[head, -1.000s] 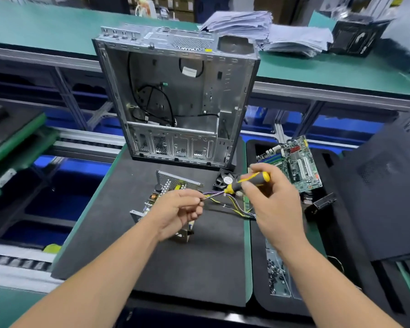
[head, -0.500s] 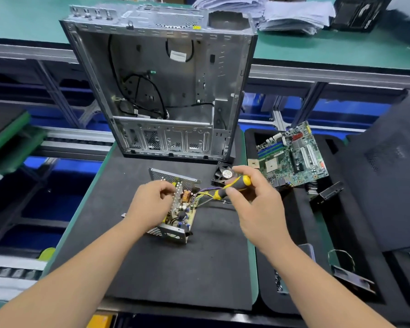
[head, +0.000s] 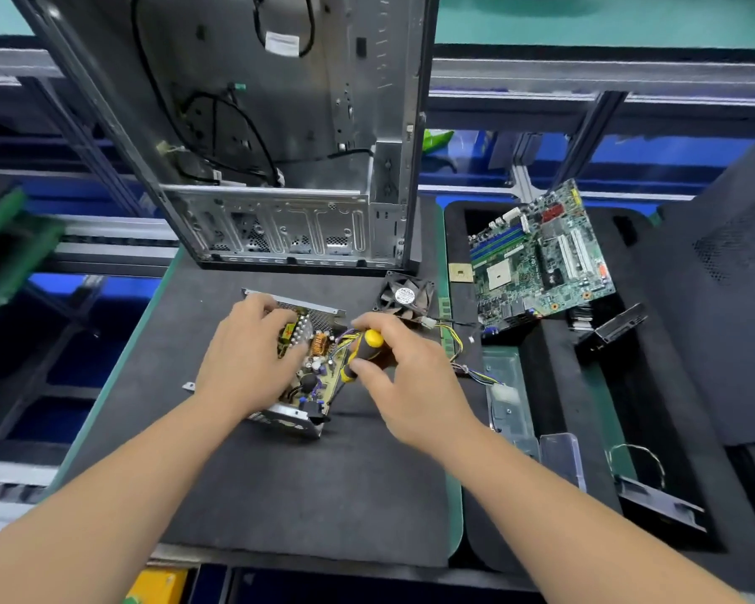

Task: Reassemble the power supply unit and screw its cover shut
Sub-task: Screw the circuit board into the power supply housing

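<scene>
The open power supply unit (head: 310,377) lies on the black mat, its circuit board with a copper coil and capacitors exposed inside the perforated metal shell. My left hand (head: 249,355) lies over its left side, fingers curled over the far edge of the shell. My right hand (head: 404,381) grips a yellow-and-black screwdriver (head: 360,353), whose tip points down into the unit's right side. A bundle of yellow, purple and black wires (head: 454,355) runs from the unit to the right. The screwdriver's tip is hidden among the parts.
An empty silver computer case (head: 280,137) stands upright just behind the unit. A small black fan (head: 404,295) lies at its foot. To the right, a black foam tray (head: 554,407) holds a green motherboard (head: 541,259) and small parts.
My left hand moved from pinching the wires onto the unit's shell. My right hand came down and left, bringing the screwdriver from level above the wires to pointing into the unit.
</scene>
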